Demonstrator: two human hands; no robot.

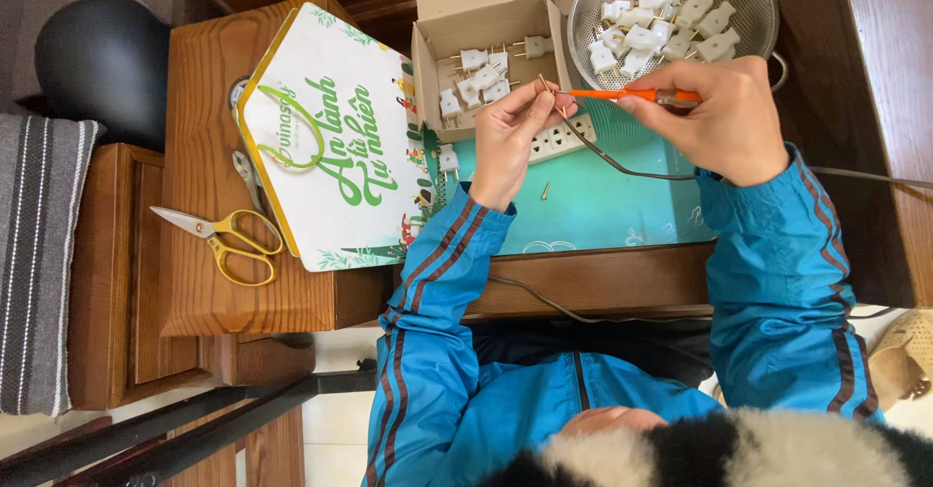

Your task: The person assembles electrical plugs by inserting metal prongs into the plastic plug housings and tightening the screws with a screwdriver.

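Head view: your left hand [510, 137] pinches a small plug part [556, 101] steady w/ fingers closed, so your right hand [724, 118], fist closed round the orange screwdriver [632, 94], can drive its tip in, above the teal mat [603, 205]; colander [680, 11] & cardboard box [486, 50] of white plugs sit close.

A bare teal mat [603, 205] lies open below the hands; an open cardboard box [486, 50], a metal colander [671, 20] and a white power strip [559, 139] crowd the far side.

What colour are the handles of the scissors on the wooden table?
Yellow. The scissors have yellow handles and silver blades, seen clearly in the head view, lying on the wooden table.
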